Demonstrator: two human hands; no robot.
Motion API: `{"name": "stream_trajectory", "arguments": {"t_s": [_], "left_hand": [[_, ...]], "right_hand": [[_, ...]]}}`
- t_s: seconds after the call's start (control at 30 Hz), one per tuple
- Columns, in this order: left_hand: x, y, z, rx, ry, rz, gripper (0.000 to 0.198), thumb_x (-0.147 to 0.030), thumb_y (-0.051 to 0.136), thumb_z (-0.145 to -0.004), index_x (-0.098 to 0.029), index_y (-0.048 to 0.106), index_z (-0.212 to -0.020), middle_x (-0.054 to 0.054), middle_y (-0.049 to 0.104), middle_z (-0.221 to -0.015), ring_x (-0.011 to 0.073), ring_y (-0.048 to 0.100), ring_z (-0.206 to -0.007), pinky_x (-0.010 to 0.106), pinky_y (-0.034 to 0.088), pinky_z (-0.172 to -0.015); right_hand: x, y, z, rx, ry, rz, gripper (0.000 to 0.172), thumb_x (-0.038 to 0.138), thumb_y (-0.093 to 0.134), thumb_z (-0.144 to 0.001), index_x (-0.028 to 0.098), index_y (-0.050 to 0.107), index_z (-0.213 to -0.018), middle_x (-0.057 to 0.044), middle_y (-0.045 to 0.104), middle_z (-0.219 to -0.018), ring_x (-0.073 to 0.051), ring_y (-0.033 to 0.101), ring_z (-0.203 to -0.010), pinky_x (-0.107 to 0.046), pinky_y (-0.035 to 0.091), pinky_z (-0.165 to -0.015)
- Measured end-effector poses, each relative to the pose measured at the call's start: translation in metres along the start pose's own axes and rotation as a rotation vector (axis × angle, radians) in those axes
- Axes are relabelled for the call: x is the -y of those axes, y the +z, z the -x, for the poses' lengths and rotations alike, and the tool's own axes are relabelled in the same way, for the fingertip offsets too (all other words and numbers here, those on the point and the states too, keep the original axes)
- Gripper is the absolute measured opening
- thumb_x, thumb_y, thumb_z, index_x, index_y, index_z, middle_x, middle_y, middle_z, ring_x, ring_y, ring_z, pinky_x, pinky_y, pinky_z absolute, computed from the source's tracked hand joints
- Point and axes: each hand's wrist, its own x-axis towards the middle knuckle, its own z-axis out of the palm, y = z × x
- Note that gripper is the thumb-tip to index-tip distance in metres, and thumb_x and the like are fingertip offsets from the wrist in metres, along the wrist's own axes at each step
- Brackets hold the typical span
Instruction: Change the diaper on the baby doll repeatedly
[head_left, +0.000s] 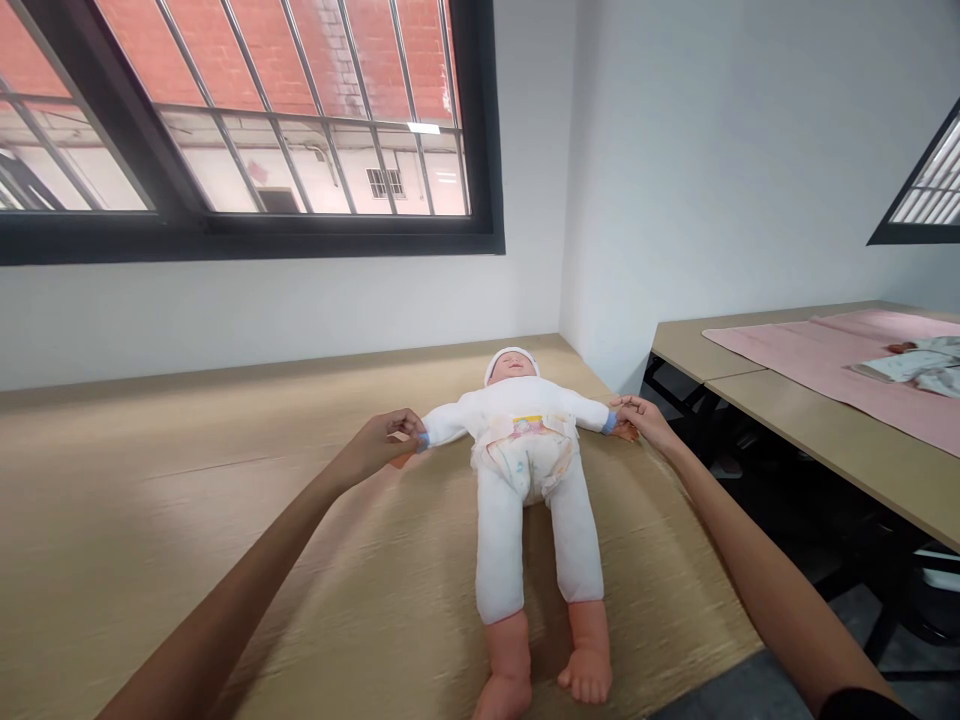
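A baby doll lies on its back on the wooden table, arms spread out to both sides and bare feet toward me. It wears a white top, a white cap and a printed diaper, with white cloth over its legs. My left hand pinches the blue cuff at the end of the doll's sleeve on the left. On the other side, my right hand has its fingers closed at the doll's other blue cuff, beside the doll's hand.
A second table stands at the right, across a gap, with a pink cloth and a small clothed figure on it. Walls and a barred window rise behind the doll's table.
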Motion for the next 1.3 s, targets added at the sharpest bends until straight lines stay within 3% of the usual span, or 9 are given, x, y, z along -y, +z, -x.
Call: {"name": "stream_trajectory", "arguments": {"t_s": [0.17, 0.5, 0.63, 0.73, 0.87, 1.1, 1.3], "left_hand": [[0.0, 0.0, 0.0, 0.017, -0.004, -0.006, 0.017, -0.035, 0.066, -0.069, -0.019, 0.063, -0.074, 0.001, 0.064, -0.073, 0.0154, 0.059, -0.067, 0.024, 0.046, -0.057], [0.001, 0.0, 0.0, 0.002, -0.01, -0.039, 0.017, -0.035, 0.066, -0.069, -0.02, 0.064, -0.074, 0.0, 0.065, -0.073, 0.0153, 0.06, -0.067, 0.025, 0.046, -0.059], [-0.001, 0.0, 0.001, 0.001, -0.004, -0.039, 0.018, -0.036, 0.065, -0.068, -0.019, 0.063, -0.074, 0.001, 0.066, -0.072, 0.0163, 0.061, -0.066, 0.026, 0.048, -0.059], [-0.002, 0.0, 0.001, 0.003, -0.001, -0.042, 0.019, -0.038, 0.066, -0.068, -0.019, 0.063, -0.074, 0.001, 0.066, -0.072, 0.0161, 0.061, -0.066, 0.026, 0.048, -0.058], [0.002, 0.0, -0.001, 0.004, -0.002, -0.037, 0.018, -0.036, 0.066, -0.068, -0.019, 0.064, -0.075, 0.001, 0.066, -0.072, 0.0164, 0.061, -0.066, 0.026, 0.048, -0.058], [0.005, 0.0, -0.001, 0.009, -0.01, -0.02, 0.019, -0.037, 0.066, -0.069, -0.02, 0.065, -0.076, 0.002, 0.066, -0.072, 0.0175, 0.062, -0.066, 0.027, 0.048, -0.058], [-0.001, 0.0, 0.001, 0.01, -0.004, -0.03, 0.02, -0.038, 0.066, -0.069, -0.019, 0.062, -0.073, 0.001, 0.065, -0.071, 0.0168, 0.061, -0.066, 0.025, 0.047, -0.057]], "right_hand": [[0.003, 0.002, 0.003, 0.038, -0.012, -0.03, 0.03, 0.032, 0.073, -0.06, 0.017, 0.064, -0.083, -0.002, 0.067, -0.073, -0.014, 0.06, -0.065, -0.027, 0.048, -0.066], [-0.008, -0.006, -0.004, 0.026, -0.024, 0.12, 0.037, 0.031, 0.072, -0.06, 0.016, 0.063, -0.093, 0.003, 0.059, -0.063, -0.013, 0.054, -0.057, -0.025, 0.043, -0.057], [-0.007, -0.003, -0.004, -0.013, -0.045, 0.091, 0.026, 0.033, 0.069, -0.063, 0.018, 0.065, -0.084, -0.001, 0.066, -0.079, -0.015, 0.059, -0.072, -0.026, 0.046, -0.067], [-0.008, 0.0, -0.005, -0.023, -0.035, 0.055, 0.026, 0.034, 0.072, -0.062, 0.018, 0.065, -0.081, -0.003, 0.067, -0.083, -0.016, 0.061, -0.077, -0.027, 0.048, -0.073], [-0.009, 0.001, -0.003, -0.031, 0.008, 0.06, 0.035, 0.034, 0.074, -0.058, 0.017, 0.062, -0.087, -0.002, 0.067, -0.073, -0.015, 0.06, -0.064, -0.027, 0.047, -0.061], [-0.005, 0.002, -0.001, -0.062, 0.005, 0.106, 0.035, 0.035, 0.072, -0.058, 0.017, 0.062, -0.086, 0.002, 0.061, -0.061, -0.013, 0.054, -0.054, -0.026, 0.042, -0.053], [-0.004, 0.002, -0.001, -0.058, 0.006, 0.109, 0.032, 0.035, 0.072, -0.059, 0.018, 0.063, -0.085, -0.002, 0.066, -0.071, -0.016, 0.06, -0.064, -0.026, 0.045, -0.057]]}}
